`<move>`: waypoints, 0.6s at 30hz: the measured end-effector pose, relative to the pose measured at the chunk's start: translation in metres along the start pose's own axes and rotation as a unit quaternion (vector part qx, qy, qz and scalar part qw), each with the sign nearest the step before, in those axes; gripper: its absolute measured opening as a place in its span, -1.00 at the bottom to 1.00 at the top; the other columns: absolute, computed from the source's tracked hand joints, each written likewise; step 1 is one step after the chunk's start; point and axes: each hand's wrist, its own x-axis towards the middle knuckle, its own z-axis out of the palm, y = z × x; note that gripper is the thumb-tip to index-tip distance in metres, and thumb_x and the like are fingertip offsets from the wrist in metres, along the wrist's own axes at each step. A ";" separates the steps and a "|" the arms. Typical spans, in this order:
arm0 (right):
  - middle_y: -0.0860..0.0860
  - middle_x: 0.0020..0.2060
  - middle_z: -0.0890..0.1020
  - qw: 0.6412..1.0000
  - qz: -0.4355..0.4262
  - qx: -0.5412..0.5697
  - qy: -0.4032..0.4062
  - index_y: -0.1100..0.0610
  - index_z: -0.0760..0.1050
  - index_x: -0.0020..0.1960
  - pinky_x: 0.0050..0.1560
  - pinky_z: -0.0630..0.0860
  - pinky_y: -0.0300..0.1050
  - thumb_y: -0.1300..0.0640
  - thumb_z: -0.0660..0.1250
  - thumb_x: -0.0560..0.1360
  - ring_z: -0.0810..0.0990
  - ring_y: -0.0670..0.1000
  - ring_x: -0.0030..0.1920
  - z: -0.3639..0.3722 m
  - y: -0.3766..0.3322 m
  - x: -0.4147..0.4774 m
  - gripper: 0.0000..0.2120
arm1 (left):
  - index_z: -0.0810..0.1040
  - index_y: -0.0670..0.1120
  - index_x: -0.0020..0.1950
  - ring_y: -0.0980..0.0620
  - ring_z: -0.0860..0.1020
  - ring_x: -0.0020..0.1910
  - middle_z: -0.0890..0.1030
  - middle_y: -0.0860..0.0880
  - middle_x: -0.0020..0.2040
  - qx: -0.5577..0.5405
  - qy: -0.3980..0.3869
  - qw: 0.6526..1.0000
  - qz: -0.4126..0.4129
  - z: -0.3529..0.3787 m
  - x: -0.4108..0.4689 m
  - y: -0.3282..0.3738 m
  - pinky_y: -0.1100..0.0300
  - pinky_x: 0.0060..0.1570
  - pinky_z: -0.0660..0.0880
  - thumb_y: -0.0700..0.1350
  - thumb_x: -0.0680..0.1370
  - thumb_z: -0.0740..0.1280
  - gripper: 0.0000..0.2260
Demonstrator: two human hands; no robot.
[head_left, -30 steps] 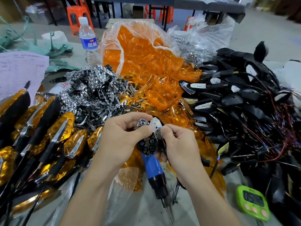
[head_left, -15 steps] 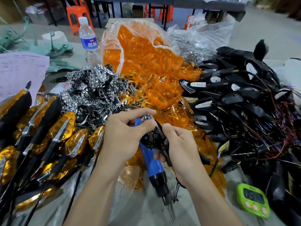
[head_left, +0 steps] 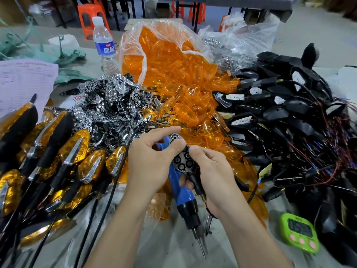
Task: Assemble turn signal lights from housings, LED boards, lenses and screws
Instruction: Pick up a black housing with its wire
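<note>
Both hands hold one turn signal housing with a chrome honeycomb reflector (head_left: 182,159) seated on its face, over the table's middle. My left hand (head_left: 152,161) pinches the reflector's top end between thumb and forefinger. My right hand (head_left: 210,175) grips the housing's lower part and black stem, thumb pressing the reflector's edge. The LED board is hidden under the reflector. A blue electric screwdriver (head_left: 183,198) lies beneath the hands, bit pointing toward me. Orange lenses (head_left: 173,74) spill from a clear bag behind.
Finished amber signals (head_left: 63,157) lie in rows at the left. Loose chrome reflectors (head_left: 110,101) are heaped behind them. Wired black housings (head_left: 289,117) pile up at the right. A green timer (head_left: 299,233) sits front right, a water bottle (head_left: 104,45) at the back.
The white LED board seen a second ago is now covered by the reflector, which my left hand has pressed down onto the housing. Both hands shifted slightly left.
</note>
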 end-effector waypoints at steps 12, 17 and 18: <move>0.22 -0.29 0.68 0.993 0.071 0.082 0.047 0.17 0.67 -0.04 -0.44 0.49 -0.18 -0.08 0.22 0.72 0.57 0.10 -0.36 -0.003 0.002 0.001 -0.60 | 0.78 -0.03 -0.20 0.13 0.50 -0.45 0.58 0.01 -0.38 -0.267 -0.097 0.949 -0.134 -0.046 0.002 -0.002 0.35 -0.39 0.47 -0.11 0.33 0.53 -0.92; 0.17 -0.16 0.73 0.996 0.047 0.077 0.015 0.06 0.65 0.06 -0.43 0.49 -0.19 -0.01 0.27 0.69 0.60 0.06 -0.35 -0.002 0.004 0.000 -0.78 | 0.79 0.08 -0.12 0.14 0.44 -0.51 0.56 0.04 -0.40 -0.165 -0.046 0.976 -0.135 -0.043 0.000 0.001 0.34 -0.47 0.40 -0.20 0.40 0.53 -0.82; 0.16 -0.15 0.73 0.997 0.042 0.070 0.011 0.04 0.58 0.12 -0.43 0.49 -0.19 0.00 0.30 0.67 0.61 0.08 -0.34 -0.001 0.005 0.000 -0.86 | 0.79 0.13 -0.08 0.13 0.43 -0.52 0.57 0.05 -0.40 -0.135 -0.024 0.983 -0.121 -0.040 -0.001 0.003 0.33 -0.47 0.40 -0.23 0.42 0.56 -0.76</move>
